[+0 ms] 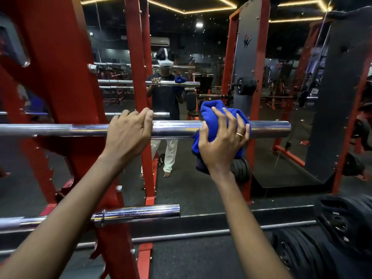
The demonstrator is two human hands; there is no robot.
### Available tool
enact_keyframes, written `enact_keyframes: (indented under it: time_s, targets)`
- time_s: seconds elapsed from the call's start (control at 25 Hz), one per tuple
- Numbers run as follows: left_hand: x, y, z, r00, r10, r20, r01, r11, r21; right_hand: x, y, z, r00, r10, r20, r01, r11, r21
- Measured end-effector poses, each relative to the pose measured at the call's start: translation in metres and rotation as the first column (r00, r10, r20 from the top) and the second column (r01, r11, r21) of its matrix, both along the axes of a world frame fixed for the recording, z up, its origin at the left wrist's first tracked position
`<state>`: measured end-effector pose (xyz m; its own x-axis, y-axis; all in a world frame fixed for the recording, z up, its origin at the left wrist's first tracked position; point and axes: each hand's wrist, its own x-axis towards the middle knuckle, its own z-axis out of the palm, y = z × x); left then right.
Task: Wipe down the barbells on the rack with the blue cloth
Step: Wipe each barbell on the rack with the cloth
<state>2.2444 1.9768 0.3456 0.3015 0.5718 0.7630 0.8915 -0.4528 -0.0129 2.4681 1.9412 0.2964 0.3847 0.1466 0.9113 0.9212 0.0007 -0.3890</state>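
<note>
The fingers (225, 117) of the right hand (221, 141) are spread and curled over a bunched blue cloth (211, 115), pressing it around the shiny upper barbell (177, 127) near its right end. A ring (239, 134) sits on one finger. The left hand (128, 133) grips the same bar bare, its fingers close together and hooked over the top, just left of the cloth. The bar lies level across the red rack (66, 77). A second barbell (138, 213) rests lower on the rack. Black weight plates (302, 252) lie at lower right.
</note>
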Motion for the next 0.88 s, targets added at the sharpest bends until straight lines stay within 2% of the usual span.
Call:
enact_keyframes:
  time_s: [0.04,0.08,0.12,0.16,0.2,0.24,0.32,0.4,0.44,0.52,0.56,0.6,0.72,0.8,0.88]
  targets:
    - [0.003,0.002,0.011,0.999,-0.004,0.033,0.007,0.994,-0.107,-0.01,0.001,0.0,1.0,0.014,0.021,-0.014,1.0,-0.006]
    - [0.006,0.013,0.025,0.997,0.026,0.079,-0.002,0.958,-0.287,-0.022,0.002,0.0,0.999,0.029,0.039,-0.028,0.999,-0.018]
    - [0.009,0.023,0.04,0.995,0.081,0.06,-0.04,0.863,-0.504,-0.035,0.004,0.0,0.997,0.044,0.057,-0.042,0.999,-0.034]
    - [0.01,0.033,0.05,0.996,0.079,0.032,-0.039,0.756,-0.654,-0.048,0.005,-0.001,0.995,0.064,0.079,-0.059,0.997,-0.056]
    - [0.01,0.039,0.058,0.998,0.05,0.027,-0.015,0.695,-0.719,-0.058,0.006,-0.003,0.99,0.088,0.106,-0.08,0.994,-0.076]
    - [0.009,0.042,0.058,0.999,0.035,-0.003,-0.026,0.681,-0.732,-0.066,0.007,-0.006,0.983,0.12,0.139,-0.108,0.99,-0.087]
    - [0.006,0.04,0.047,0.999,0.049,-0.02,-0.05,0.745,-0.665,-0.068,0.008,-0.013,0.964,0.181,0.197,-0.169,0.983,-0.079]
    - [0.002,0.027,0.027,0.989,0.053,0.135,0.009,0.907,-0.422,-0.065,0.005,-0.025,0.937,0.248,0.247,-0.241,0.969,-0.057]
    - [-0.003,0.018,0.015,0.97,-0.032,0.242,0.103,0.953,-0.286,-0.066,0.002,-0.032,0.919,0.293,0.264,-0.29,0.956,-0.051]
    - [-0.017,0.002,-0.011,0.839,-0.304,0.452,0.358,0.933,-0.038,-0.071,-0.007,-0.054,0.891,0.375,0.255,-0.376,0.925,-0.047]
    - [-0.028,-0.003,-0.028,0.764,-0.387,0.516,0.415,0.907,0.065,-0.074,-0.012,-0.07,0.883,0.407,0.232,-0.406,0.912,-0.055]
    - [-0.038,-0.01,-0.046,0.731,-0.407,0.547,0.405,0.905,0.132,-0.078,-0.015,-0.087,0.877,0.434,0.207,-0.428,0.901,-0.075]
    - [-0.072,-0.022,-0.111,0.762,-0.307,0.57,0.314,0.945,0.089,-0.095,-0.017,-0.153,0.861,0.503,0.071,-0.469,0.841,-0.27]
    - [-0.099,-0.016,-0.157,0.82,-0.192,0.539,0.269,0.961,-0.069,-0.109,-0.013,-0.197,0.858,0.514,-0.021,-0.466,0.759,-0.456]
    - [-0.125,-0.005,-0.202,0.897,-0.051,0.44,0.183,0.947,-0.263,-0.126,-0.01,-0.234,0.884,0.467,-0.007,-0.381,0.713,-0.588]
